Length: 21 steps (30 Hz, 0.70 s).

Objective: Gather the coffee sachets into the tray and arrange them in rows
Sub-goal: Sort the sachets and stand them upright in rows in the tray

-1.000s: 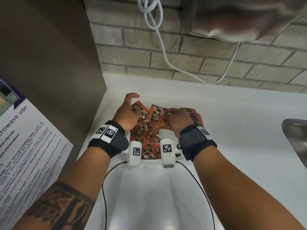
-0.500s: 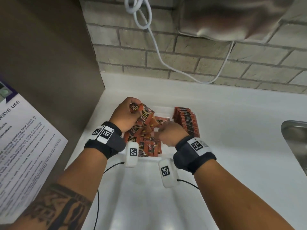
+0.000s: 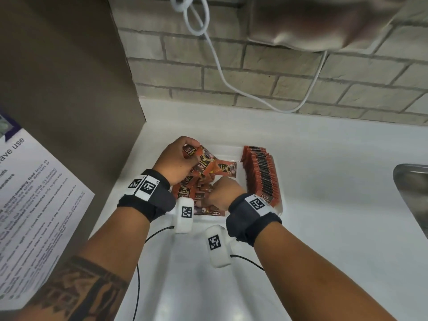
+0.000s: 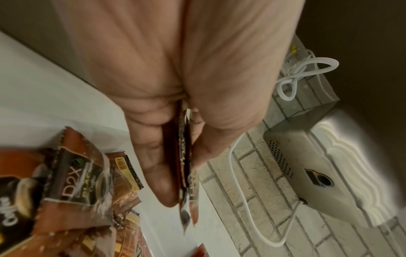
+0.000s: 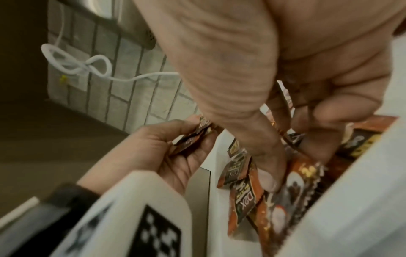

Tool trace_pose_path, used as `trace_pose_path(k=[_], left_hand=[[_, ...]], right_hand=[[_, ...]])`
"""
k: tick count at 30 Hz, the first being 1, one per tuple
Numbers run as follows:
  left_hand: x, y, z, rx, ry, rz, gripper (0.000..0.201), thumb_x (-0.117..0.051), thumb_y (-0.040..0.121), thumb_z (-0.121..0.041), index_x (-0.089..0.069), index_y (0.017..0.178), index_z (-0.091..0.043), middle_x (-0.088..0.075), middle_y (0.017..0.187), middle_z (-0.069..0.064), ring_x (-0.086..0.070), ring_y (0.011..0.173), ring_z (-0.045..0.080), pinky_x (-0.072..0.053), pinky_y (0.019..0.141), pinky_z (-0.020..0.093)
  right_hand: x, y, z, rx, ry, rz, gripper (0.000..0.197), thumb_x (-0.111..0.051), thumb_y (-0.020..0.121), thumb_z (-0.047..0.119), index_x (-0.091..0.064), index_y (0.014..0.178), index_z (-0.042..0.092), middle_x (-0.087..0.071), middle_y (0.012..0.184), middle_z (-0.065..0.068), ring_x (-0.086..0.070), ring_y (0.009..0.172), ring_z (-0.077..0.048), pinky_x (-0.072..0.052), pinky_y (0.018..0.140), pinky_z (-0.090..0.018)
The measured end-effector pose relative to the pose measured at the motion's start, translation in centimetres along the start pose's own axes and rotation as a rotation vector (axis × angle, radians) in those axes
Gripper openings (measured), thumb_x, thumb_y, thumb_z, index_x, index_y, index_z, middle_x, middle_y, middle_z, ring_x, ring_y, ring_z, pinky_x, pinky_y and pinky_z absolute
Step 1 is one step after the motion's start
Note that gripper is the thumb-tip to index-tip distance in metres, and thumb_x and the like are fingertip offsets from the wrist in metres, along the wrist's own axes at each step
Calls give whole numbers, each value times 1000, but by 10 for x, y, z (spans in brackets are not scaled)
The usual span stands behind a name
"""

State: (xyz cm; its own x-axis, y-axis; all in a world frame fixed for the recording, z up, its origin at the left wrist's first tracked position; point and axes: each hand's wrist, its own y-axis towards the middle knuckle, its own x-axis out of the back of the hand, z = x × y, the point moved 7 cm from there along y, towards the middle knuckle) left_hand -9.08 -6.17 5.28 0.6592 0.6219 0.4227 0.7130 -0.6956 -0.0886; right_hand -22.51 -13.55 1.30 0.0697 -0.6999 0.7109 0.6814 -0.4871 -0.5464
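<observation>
Head view: left hand (image 3: pixel 177 162) pinching collected sachets (image 3: pixel 203 162); right hand (image 3: pixel 223 192) fingers curled, digging into loose pile (image 3: pixel 199 195) in tray (image 3: pixel 228 151). Next: pull another, square stack, extend finished row (image 3: pixel 260 176).

In the head view the right hand (image 3: pixel 223 193) covers its own fingers and much of the loose sachets (image 3: pixel 203 179). The tray (image 3: pixel 228 151) shows only its far rim. The notice (image 3: pixel 34 205) runs off the left edge, its small print unreadable.
</observation>
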Motion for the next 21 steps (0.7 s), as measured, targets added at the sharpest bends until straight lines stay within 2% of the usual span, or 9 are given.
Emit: trace_pose_path(k=[3, 5, 7, 9, 14, 16, 18, 19, 21], left_hand=[[3, 1, 4, -9, 15, 11, 25, -66, 94, -15, -61, 116, -24, -65, 116, -5, -68, 101, 17, -61, 83, 39], [4, 1, 5, -6, 22, 30, 25, -66, 95, -15, -61, 117, -25, -65, 117, -5, -68, 101, 17, -61, 83, 39], [4, 2, 6, -4, -3, 43, 25, -66, 95, -14, -61, 118, -23, -64, 119, -3, -69, 98, 16, -62, 76, 36], [6, 0, 5, -9, 12, 51, 26, -65, 96, -14, -60, 120, -21, -61, 123, -2, -68, 98, 16, -61, 69, 26], [2, 1, 4, -16, 20, 86, 26, -63, 97, -12, -59, 123, -17, -58, 123, -1, -65, 90, 9, -53, 55, 13], [0, 2, 5, -27, 15, 94, 26, -63, 97, -12, -59, 121, -20, -59, 123, -1, -68, 95, 16, -61, 64, 25], [-2, 0, 5, -13, -14, 125, 26, -62, 97, -10, -58, 118, -25, -59, 124, 2, -70, 96, 22, -63, 74, 42], [-4, -1, 7, 9, -42, 148, 27, -61, 97, -9, -57, 117, -27, -58, 125, 3, -71, 95, 24, -63, 73, 46], [-10, -3, 8, 63, -105, 184, 26, -57, 99, -6, -58, 113, -28, -55, 127, 5, -71, 96, 27, -64, 71, 46]], right_hand=[[1, 4, -5, 7, 152, 11, 39, -80, 81, 30, -70, 112, 8, -70, 105, -5, -66, 94, -22, -53, 76, -27], [0, 2, -12, -2, 451, 44, 37, -75, 83, 12, -68, 120, 10, -68, 103, -2, -66, 84, -16, -55, 70, -24], [4, -1, -21, -31, 637, 48, 28, -70, 85, 2, -69, 110, 14, -66, 95, -1, -63, 77, -13, -55, 65, -23], [12, -1, -29, -55, 610, 8, 18, -67, 86, 2, -67, 96, 17, -63, 83, 1, -61, 70, -12, -54, 60, -21], [30, -6, -35, -69, 298, -62, 23, -66, 87, 12, -68, 110, 8, -55, 77, 5, -52, 63, -8, -39, 47, -14], [35, -9, -33, -60, 298, -101, 7, -65, 89, 14, -67, 94, 10, -58, 78, 2, -55, 65, -12, -43, 50, -16], [46, -11, -29, -15, 291, -177, 17, -66, 91, 18, -68, 88, 2, -67, 83, -8, -63, 74, -23, -54, 63, -25], [51, -12, -28, 3, 316, -213, 22, -68, 90, 20, -69, 90, -2, -70, 86, -12, -65, 77, -29, -54, 70, -33], [64, -17, -28, 27, 394, -279, 24, -71, 89, 22, -69, 91, -1, -71, 86, -13, -64, 77, -29, -52, 71, -37]])
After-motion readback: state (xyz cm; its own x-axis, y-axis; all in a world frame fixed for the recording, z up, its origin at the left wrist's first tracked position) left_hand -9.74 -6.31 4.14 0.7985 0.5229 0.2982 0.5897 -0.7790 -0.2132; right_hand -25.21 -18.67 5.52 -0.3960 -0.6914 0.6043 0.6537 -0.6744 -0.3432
